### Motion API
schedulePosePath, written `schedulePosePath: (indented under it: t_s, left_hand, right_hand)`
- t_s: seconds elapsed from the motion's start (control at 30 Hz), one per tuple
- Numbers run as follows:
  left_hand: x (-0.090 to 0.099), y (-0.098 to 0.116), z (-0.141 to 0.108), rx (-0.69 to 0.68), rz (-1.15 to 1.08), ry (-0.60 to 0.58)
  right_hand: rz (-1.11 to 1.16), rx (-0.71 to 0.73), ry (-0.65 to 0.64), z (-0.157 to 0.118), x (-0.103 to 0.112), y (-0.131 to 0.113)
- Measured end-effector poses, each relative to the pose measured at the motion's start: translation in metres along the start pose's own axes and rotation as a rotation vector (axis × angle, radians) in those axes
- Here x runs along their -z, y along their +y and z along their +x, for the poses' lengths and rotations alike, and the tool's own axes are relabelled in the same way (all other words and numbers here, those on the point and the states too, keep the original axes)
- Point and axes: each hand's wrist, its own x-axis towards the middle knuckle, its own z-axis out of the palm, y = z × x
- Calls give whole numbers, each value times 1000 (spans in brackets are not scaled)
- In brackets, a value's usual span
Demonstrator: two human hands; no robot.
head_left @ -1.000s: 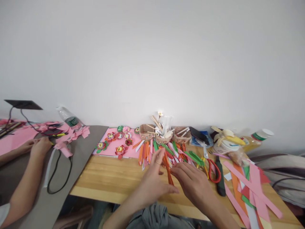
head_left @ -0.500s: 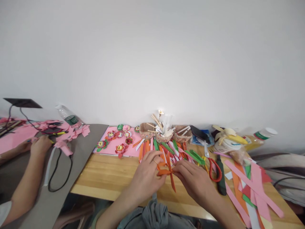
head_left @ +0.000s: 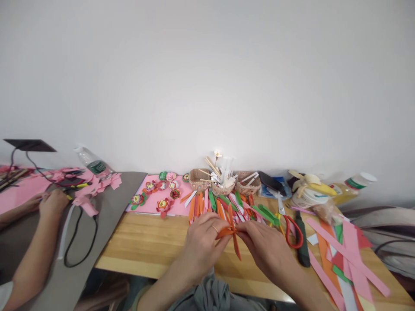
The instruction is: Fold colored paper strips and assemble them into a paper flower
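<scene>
On my feed, the orange paper (head_left: pixel 237 247) sits over the bench (head_left: pixel 145 237), long axis running far to near, one strip pointing left. My left hand (head_left: pixel 205 239) pinches that strip; my right hand (head_left: pixel 263 245) pinches near the centre.

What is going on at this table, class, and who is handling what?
A person's left hand and right hand hold a folded orange paper piece between them, over the wooden table. Cut paper strips lie fanned out beyond, in front of small baskets. Finished-looking paper flowers sit on a pink sheet to the left, and red-handled scissors lie to the right. At the far left, a co-worker's hands work at something too small to make out.
</scene>
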Motion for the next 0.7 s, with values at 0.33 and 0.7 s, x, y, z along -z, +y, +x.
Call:
schedulePosePath:
  t_s: [0.33,0.7]
  left_hand:
    - [-3,8,6,120,-119,70]
    - [6,3,6,128,-295,76]
  right_hand:
    - [60,-19,46,10,8,-11]
    - [63,54,-1,18,15,-5]
